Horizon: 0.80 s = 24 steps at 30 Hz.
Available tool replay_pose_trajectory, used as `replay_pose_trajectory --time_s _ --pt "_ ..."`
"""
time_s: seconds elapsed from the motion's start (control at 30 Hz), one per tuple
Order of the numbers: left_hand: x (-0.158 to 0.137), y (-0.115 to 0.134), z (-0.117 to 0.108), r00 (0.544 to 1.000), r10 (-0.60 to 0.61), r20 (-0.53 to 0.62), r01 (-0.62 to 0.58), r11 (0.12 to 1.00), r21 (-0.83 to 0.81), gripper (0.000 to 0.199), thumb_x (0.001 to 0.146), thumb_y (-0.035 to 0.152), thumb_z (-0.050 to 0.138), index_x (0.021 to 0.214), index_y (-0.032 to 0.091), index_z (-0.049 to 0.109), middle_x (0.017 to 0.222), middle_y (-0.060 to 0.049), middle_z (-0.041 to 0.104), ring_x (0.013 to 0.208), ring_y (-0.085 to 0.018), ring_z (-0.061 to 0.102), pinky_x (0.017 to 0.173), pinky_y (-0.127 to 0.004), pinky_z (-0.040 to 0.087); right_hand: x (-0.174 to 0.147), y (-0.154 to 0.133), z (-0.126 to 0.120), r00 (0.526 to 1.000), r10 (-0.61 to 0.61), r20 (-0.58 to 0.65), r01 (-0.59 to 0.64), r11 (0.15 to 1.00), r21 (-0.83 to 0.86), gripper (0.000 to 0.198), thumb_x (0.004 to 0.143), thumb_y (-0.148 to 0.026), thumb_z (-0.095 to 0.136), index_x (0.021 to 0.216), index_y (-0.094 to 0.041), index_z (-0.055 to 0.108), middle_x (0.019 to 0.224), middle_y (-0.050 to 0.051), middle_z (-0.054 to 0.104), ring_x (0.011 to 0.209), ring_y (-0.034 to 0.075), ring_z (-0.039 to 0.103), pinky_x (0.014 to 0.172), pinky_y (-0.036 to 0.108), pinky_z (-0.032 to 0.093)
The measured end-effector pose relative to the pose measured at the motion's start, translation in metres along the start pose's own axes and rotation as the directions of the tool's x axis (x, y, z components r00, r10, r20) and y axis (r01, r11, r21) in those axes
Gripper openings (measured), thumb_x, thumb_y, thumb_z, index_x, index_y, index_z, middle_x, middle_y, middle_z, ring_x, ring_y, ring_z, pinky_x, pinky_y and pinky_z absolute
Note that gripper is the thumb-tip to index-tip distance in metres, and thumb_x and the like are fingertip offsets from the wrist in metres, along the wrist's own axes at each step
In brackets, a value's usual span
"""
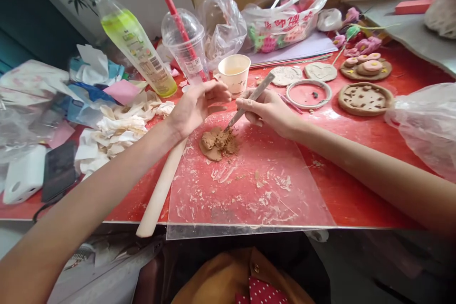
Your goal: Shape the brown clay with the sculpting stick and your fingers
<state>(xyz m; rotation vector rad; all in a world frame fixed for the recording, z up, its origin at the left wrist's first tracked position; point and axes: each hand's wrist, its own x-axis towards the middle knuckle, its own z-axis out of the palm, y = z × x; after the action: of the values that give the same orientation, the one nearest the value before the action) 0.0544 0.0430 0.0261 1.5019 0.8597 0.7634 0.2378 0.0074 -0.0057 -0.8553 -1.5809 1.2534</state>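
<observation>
On a clear plastic sheet (242,199) lies a lumpy piece of brown clay (213,145) with a rough, crumbly top. My right hand (265,109) grips a slim grey-handled clay tool (254,97) like a pen, its tip touching the clay. Held just behind and left of the clay is my left hand (199,104), fingers loosely curved and apart, with nothing visible in it. A paper cup (234,76) with pale liquid stands right behind my hands. The wooden rolling pin (160,194) slants along the sheet's left edge, partly under my left wrist.
At the back left stand a green-labelled bottle (138,52) and a plastic cup (185,52) with a red straw. Crumpled tissues (110,137) and a phone (60,171) lie left. Clay discs (365,99), a ring (309,93) and plastic bags (285,19) sit at the back and right.
</observation>
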Motion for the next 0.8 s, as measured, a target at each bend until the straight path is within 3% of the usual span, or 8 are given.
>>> replay_pose_trajectory --time_s 0.1,0.27,0.4,0.53,0.6,0.67,0.73,0.8 --pt "0.008 0.009 0.01 0.999 -0.02 0.034 0.024 0.993 -0.119 0.035 0.088 0.04 0.033 0.091 0.017 0.058 0.099 -0.003 0.066 0.106 -0.019 0.058 0.091 -0.032 0.047 0.008 -0.009 0.019 0.982 -0.182 -0.056 0.168 0.968 -0.187 0.031 0.088 -0.034 0.051 0.063 -0.017 0.044 0.053 -0.004 0.039 0.052 0.007 0.036 0.049 0.024 0.027" --pt "0.023 0.025 0.02 0.987 0.023 0.159 -0.001 0.991 -0.136 0.048 0.091 0.043 0.017 0.083 0.021 0.059 0.094 -0.002 0.067 0.102 -0.02 0.061 0.085 -0.029 0.05 0.028 -0.026 0.043 0.956 -0.201 0.214 0.281 0.839 -0.466 0.035 0.084 -0.025 0.054 0.053 -0.016 0.04 0.051 -0.003 0.035 0.057 0.008 0.038 0.053 0.024 0.028" --pt "0.023 0.035 0.015 0.937 0.13 0.325 -0.094 0.988 -0.125 0.049 0.093 0.031 0.016 0.072 0.015 0.057 0.083 -0.006 0.064 0.089 -0.017 0.064 0.081 -0.03 0.051 0.035 -0.037 0.047 0.966 -0.226 0.124 0.258 0.858 -0.444 0.032 0.085 -0.021 0.048 0.055 -0.016 0.043 0.056 -0.001 0.04 0.062 0.009 0.044 0.056 0.023 0.032" --pt "0.015 0.055 0.012 0.915 0.257 0.31 -0.216 0.963 -0.163 0.06 0.096 0.034 0.006 0.065 0.013 0.054 0.072 -0.003 0.059 0.088 -0.017 0.066 0.075 -0.029 0.05 0.033 -0.039 0.048 0.972 -0.211 0.107 0.236 0.888 -0.395 0.033 0.087 -0.02 0.043 0.054 -0.016 0.043 0.055 -0.002 0.04 0.059 0.007 0.043 0.056 0.022 0.033" --pt "0.01 0.064 0.014 0.956 0.207 0.209 -0.175 0.971 -0.164 0.073 0.094 0.032 -0.009 0.068 0.015 0.057 0.067 0.0 0.055 0.077 -0.012 0.066 0.071 -0.026 0.049 0.032 -0.035 0.048 0.97 -0.195 0.144 0.238 0.885 -0.401 0.033 0.086 -0.019 0.044 0.053 -0.016 0.042 0.055 -0.003 0.039 0.059 0.007 0.042 0.056 0.022 0.033" --pt "0.008 0.069 0.016 0.994 -0.09 0.061 0.091 0.996 -0.016 0.067 0.096 0.034 -0.001 0.072 0.02 0.06 0.06 0.005 0.049 0.056 -0.004 0.062 0.062 -0.018 0.047 0.032 -0.027 0.048 0.965 -0.202 0.168 0.253 0.885 -0.391 0.032 0.085 -0.018 0.045 0.053 -0.016 0.041 0.055 -0.003 0.039 0.061 0.007 0.043 0.057 0.022 0.034" --pt "0.009 0.07 0.017 0.941 0.141 0.308 -0.121 0.989 -0.082 0.047 0.095 0.025 0.021 0.066 0.015 0.057 0.062 0.005 0.05 0.039 0.0 0.049 0.046 -0.013 0.038 0.032 -0.018 0.048 0.955 -0.232 0.184 0.284 0.894 -0.347 0.031 0.084 -0.017 0.043 0.053 -0.017 0.039 0.057 -0.002 0.039 0.062 0.008 0.042 0.057 0.023 0.035" --pt "0.013 0.067 0.017 0.868 0.228 0.44 -0.2 0.974 -0.11 0.046 0.093 0.018 0.022 0.058 0.011 0.05 0.058 0.004 0.046 0.031 0.004 0.035 0.038 -0.011 0.027 0.033 -0.009 0.049 0.947 -0.262 0.185 0.307 0.905 -0.294 0.031 0.084 -0.015 0.041 0.053 -0.018 0.036 0.057 -0.002 0.039 0.061 0.008 0.041 0.056 0.024 0.034"
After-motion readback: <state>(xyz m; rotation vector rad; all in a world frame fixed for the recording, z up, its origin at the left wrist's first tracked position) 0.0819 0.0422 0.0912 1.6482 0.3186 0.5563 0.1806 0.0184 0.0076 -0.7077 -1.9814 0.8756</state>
